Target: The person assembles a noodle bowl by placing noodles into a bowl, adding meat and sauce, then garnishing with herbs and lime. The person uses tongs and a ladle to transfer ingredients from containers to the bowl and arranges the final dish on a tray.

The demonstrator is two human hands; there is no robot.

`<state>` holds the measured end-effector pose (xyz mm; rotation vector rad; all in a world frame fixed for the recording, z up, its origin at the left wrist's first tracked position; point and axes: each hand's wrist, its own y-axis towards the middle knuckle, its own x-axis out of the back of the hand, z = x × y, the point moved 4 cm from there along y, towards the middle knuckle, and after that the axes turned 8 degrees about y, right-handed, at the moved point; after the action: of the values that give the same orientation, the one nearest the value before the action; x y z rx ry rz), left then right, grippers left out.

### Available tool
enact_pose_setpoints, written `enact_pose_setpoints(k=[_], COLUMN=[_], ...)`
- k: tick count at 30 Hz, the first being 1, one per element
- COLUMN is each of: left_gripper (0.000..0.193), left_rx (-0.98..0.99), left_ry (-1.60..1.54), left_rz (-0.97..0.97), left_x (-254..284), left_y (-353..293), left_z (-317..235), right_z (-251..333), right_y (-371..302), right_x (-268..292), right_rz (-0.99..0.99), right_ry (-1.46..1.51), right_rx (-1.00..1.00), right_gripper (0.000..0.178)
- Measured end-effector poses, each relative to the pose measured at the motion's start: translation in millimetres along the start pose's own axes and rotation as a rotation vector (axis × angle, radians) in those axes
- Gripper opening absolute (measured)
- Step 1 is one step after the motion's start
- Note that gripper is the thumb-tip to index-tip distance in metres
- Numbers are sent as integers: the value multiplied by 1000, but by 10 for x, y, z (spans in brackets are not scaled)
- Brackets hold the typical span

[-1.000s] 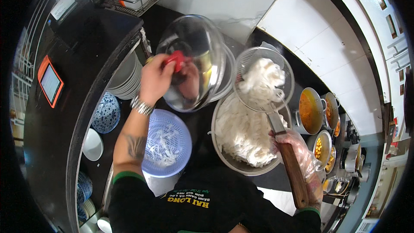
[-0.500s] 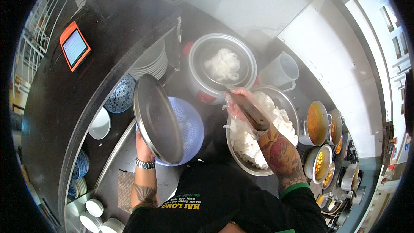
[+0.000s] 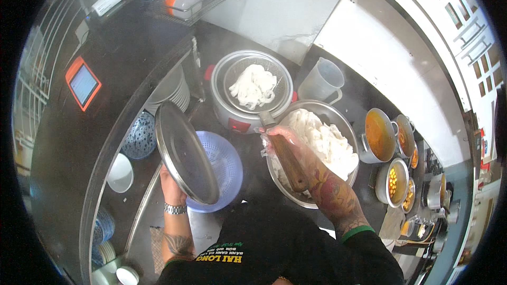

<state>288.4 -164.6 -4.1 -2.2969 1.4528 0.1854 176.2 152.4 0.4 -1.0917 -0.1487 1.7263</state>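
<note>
My left hand (image 3: 172, 188), wearing a metal watch, is closed on the rim of a round metal lid (image 3: 186, 150). The lid is tilted on edge, partly in front of a lavender plastic colander (image 3: 229, 166). My right hand (image 3: 290, 138), in a clear plastic glove, grips the wooden handle (image 3: 286, 163) of a mesh strainer (image 3: 233, 75). White noodles (image 3: 254, 85) lie in a heap in the strainer, inside the mouth of a round metal cooking pot (image 3: 226, 115). Under my right forearm stands a wide metal bowl (image 3: 353, 126) with more white noodles (image 3: 323, 140).
A clear plastic jug (image 3: 321, 80) stands behind the bowl. Metal pots (image 3: 378, 133) of orange soup and other food line the right. Stacked plates (image 3: 171, 91) and blue patterned bowls (image 3: 139, 136) sit under the left counter, which carries an orange-framed device (image 3: 83, 83).
The strainer has risen in the pot: its mesh and rim now show clearly, and the noodles look drier. Steam has thinned. The lid stays in my left hand; the whole view has shifted.
</note>
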Motion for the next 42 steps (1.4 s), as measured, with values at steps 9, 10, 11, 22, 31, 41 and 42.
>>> enact_pose_setpoints(k=[9,10,11,22,31,41,42], left_gripper=[24,22,21,13,13,24,24], left_rx=[35,22,9,-15,-201,-841,-924], left_ry=[-161,-155,-170,101,357,1305,1392], left_rz=[-133,-150,-164,-366,-124,131,145], left_x=[564,672,775,1180,412,-1777,-1994], left_y=[-447,-500,-539,-1056,-672,645,802], left_z=[39,44,39,101,-21,-573,-575], right_z=[-66,-55,-33,-969,-144,-95,-54], right_y=[-595,-659,-685,-651,-1555,-2525,-2558], right_x=[-294,-340,-343,-65,363,1662,1806], right_rz=[-71,-87,-172,-150,-530,-531,-640], right_ry=[-222,-282,-430,-1156,-432,-65,-166], right_rx=[293,261,205,306,381,479,537], right_gripper=[44,46,47,17,15,24,21])
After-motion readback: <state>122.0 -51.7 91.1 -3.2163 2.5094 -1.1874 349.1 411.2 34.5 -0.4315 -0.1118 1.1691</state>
